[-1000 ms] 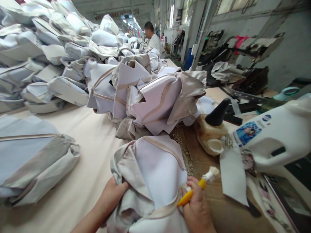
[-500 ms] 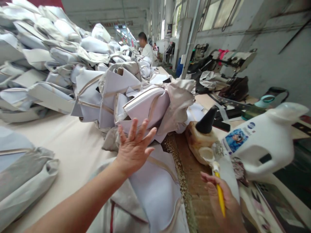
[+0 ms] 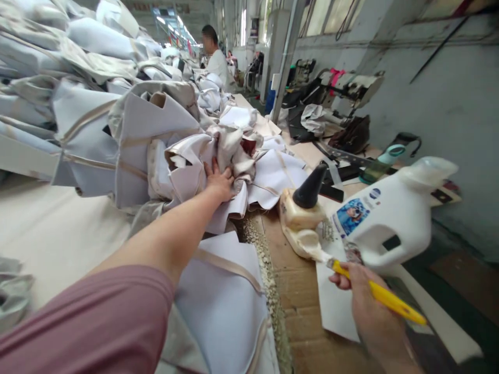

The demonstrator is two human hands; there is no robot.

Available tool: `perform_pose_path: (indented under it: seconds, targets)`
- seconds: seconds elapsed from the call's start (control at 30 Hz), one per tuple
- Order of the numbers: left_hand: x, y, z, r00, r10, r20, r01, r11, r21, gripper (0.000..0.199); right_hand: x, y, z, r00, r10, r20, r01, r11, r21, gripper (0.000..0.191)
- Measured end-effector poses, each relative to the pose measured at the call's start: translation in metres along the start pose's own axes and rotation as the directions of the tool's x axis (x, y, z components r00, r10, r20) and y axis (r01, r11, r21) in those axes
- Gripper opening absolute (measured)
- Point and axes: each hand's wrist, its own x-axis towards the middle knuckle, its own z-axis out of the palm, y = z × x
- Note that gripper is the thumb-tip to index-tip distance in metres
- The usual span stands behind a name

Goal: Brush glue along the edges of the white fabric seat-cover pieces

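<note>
Honestly, can't tell what's done or left: right hand (image 3: pixel 368 296) is clamping its fingers round the yellow brush (image 3: pixel 397 305) by the pot (image 3: pixel 298 218), left hand (image 3: pixel 220 184) is touching bundled pieces (image 3: pixel 156 122), fingers apart; pale piece (image 3: pixel 222 296) is lying nearer.

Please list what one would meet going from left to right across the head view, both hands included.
Crumpled grey cloth at the left edge → left hand → stained container → right hand.

Yellow brush handle (image 3: pixel 395 303) — black cone (image 3: pixel 310 187) — blue-and-white label (image 3: pixel 353 215), mauve sleeve (image 3: pixel 97 317).
</note>
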Motion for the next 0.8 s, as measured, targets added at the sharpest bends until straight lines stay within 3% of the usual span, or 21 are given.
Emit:
perform_pose_path:
  seconds: [0.1, 0.27, 0.4, 0.53, 0.67, 0.8]
  targets:
    - [-0.004, 0.014, 0.011, 0.999, 0.040, -0.005, -0.040, 0.999, 0.022, 0.057, 0.044, 0.002, 0.001, 0.999, 0.029, 0.015, -0.029, 1.000, -0.004, 0.036]
    - [-0.021, 0.014, 0.001, 0.991, 0.121, -0.049, -0.120, 0.992, 0.030, 0.058, 0.085, 0.013, 0.030, 0.985, -0.020, 0.169, 0.066, 0.961, -0.269, 0.027]
    - [-0.083, 0.026, -0.011, 0.972, 0.196, -0.127, -0.197, 0.980, 0.003, 0.054, 0.089, 0.016, 0.046, 0.976, -0.043, 0.213, 0.123, 0.918, -0.376, 0.022]
    - [-0.170, 0.044, -0.016, 0.969, 0.230, -0.086, -0.241, 0.960, -0.143, 0.041, 0.089, 0.015, 0.034, 0.987, -0.016, 0.160, 0.075, 0.927, -0.367, 0.029]
    - [-0.230, 0.056, 0.006, 0.976, 0.217, 0.035, -0.198, 0.936, -0.290, 0.053, 0.086, 0.012, 0.016, 0.984, 0.043, 0.172, -0.002, 0.973, -0.229, 0.032]
    - [-0.244, 0.056, 0.045, 0.976, 0.217, 0.031, -0.198, 0.935, -0.295, 0.055, 0.080, 0.006, 0.007, 0.990, 0.060, 0.126, -0.025, 0.965, -0.261, 0.030]
